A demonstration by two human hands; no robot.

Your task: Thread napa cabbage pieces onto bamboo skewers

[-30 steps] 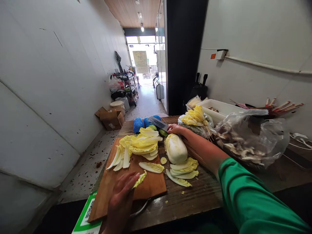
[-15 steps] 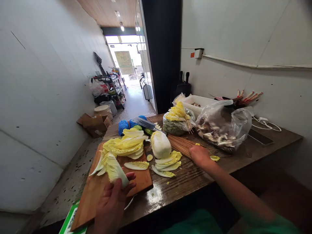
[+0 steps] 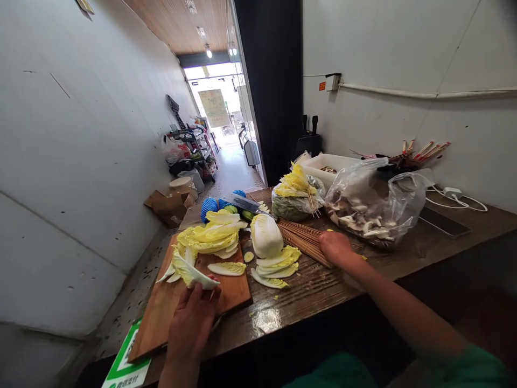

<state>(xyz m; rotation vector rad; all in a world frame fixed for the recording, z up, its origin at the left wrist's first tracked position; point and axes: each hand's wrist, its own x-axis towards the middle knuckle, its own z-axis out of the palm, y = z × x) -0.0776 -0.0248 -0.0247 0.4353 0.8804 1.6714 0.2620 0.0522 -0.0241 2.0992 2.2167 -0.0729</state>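
My left hand (image 3: pixel 196 311) is closed on a cabbage leaf (image 3: pixel 193 274), held tilted above the front of the wooden cutting board (image 3: pixel 157 328). A pile of yellow cabbage leaves (image 3: pixel 208 237) lies at the back of the board, with a single leaf (image 3: pixel 227 268) to its right. My right hand (image 3: pixel 335 248) rests at the near right end of a bundle of wooden skewers (image 3: pixel 302 237); its fingers are curled, and what they grip is hidden. Between the hands sit a cabbage head (image 3: pixel 266 236) and several loose leaves (image 3: pixel 278 264) on the table.
A knife (image 3: pixel 242 203) lies behind the board, by blue foam-netted items (image 3: pixel 209 207). Skewered leaves (image 3: pixel 297 183) top a wrapped bundle. A plastic bag of mushrooms (image 3: pixel 367 215), a white tub (image 3: pixel 323 164) and a phone-like dark slab (image 3: pixel 444 221) stand right. A green sign (image 3: pixel 127 358) is below the board.
My left hand has turned the cabbage leaf from steep to flatter. My right hand stays by the skewers, with little movement. The whole view has shifted slightly.
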